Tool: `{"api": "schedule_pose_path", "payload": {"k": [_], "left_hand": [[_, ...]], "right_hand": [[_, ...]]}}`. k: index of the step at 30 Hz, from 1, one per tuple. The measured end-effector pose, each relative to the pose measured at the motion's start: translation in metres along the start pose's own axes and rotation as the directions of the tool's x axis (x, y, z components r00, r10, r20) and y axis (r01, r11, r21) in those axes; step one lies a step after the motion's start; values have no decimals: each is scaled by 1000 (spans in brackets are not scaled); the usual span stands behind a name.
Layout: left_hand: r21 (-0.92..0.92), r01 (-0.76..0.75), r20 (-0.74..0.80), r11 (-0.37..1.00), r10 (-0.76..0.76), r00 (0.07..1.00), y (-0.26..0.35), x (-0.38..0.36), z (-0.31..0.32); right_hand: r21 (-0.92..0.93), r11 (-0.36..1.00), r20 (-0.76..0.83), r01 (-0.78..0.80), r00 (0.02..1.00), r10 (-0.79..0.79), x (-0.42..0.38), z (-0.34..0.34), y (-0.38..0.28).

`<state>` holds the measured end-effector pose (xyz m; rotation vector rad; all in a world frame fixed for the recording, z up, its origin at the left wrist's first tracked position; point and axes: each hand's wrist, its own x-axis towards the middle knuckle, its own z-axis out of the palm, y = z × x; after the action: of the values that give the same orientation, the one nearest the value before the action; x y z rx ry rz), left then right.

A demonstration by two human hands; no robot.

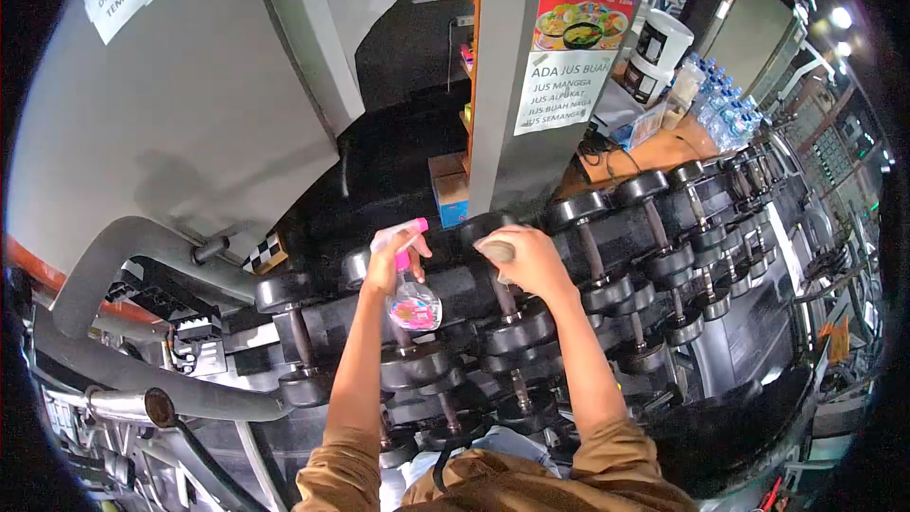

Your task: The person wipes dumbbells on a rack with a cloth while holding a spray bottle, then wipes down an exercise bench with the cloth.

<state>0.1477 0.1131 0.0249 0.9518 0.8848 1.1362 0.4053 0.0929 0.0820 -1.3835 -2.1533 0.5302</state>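
Note:
My left hand [383, 267] is closed around the neck of a clear spray bottle [415, 309] with a pink and white trigger head and a pink label. The bottle hangs upright over the upper row of the dumbbell rack. My right hand [536, 265] grips a bunched grey-brown cloth [499, 250], right at the far head of a black dumbbell [518, 333]. That dumbbell's handle runs toward me below the hand, and its near head shows in full. Another dumbbell [414, 360] lies partly hidden behind the bottle and my left forearm.
More black dumbbells [590, 251] line both rack tiers to the right, with one [300, 341] at the left. A thick grey padded frame [142, 365] stands left. Behind the rack rise a grey pillar [493, 147] and a wooden counter [654, 154] with water bottles [725, 104].

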Motion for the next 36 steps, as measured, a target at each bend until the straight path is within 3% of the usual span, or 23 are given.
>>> {"api": "schedule_pose_path", "payload": {"k": [1,2,3,5,6,11,15,17,19,21,22,23,27,29,33,35,36], "left_hand": [[4,44,3,999,-44,999,4,-1,0],[-3,48,3,999,-48,999,8,-2,1],[-9,52,3,999,-52,999,13,-5,4],[66,75,36,995,-78,996,25,-15,9],[139,97,65,986,-107,992,31,-23,12],[223,105,119,969,-133,984,62,-96,34],[310,22,198,951,-87,976,52,-167,14],[299,46,147,953,-93,985,44,-212,3],[276,73,148,958,-117,982,23,-257,-23],[269,122,128,955,-161,979,6,-302,-45],[289,173,61,942,-198,978,-1,-324,-53],[289,127,120,949,-167,979,-22,-342,-75],[432,235,-23,871,-250,968,-58,-414,-112],[438,298,-83,848,-291,953,-88,-442,-133],[490,404,-187,772,-359,914,-115,-479,-139],[551,475,-265,686,-396,879,-128,-493,-142],[585,458,-262,669,-379,888,-130,-498,-142]], "right_hand": [[205,978,-140,29,990,0,-14,-3,-3],[279,960,-183,27,983,26,-29,-8,-8],[278,960,-187,28,982,26,-42,-10,-12],[430,900,-224,-67,958,178,-68,-10,-22],[487,860,-149,-153,955,255,-81,-14,-30],[629,765,-174,-136,935,309,-128,2,-62],[820,509,42,-263,914,404,-167,28,-87],[877,360,129,-318,878,461,-190,51,-97],[848,386,137,-364,853,504,-218,83,-101],[885,203,227,-420,768,598,-247,107,-111],[895,126,253,-427,721,646,-259,114,-124],[895,123,255,-428,719,647,-273,126,-130],[960,-72,250,-269,718,650,-326,180,-152],[940,24,241,-341,711,661,-351,198,-173],[926,93,228,-365,739,634,-398,243,-196],[879,206,168,-430,683,711,-423,263,-208],[882,179,178,-437,658,732,-431,271,-216]]}}
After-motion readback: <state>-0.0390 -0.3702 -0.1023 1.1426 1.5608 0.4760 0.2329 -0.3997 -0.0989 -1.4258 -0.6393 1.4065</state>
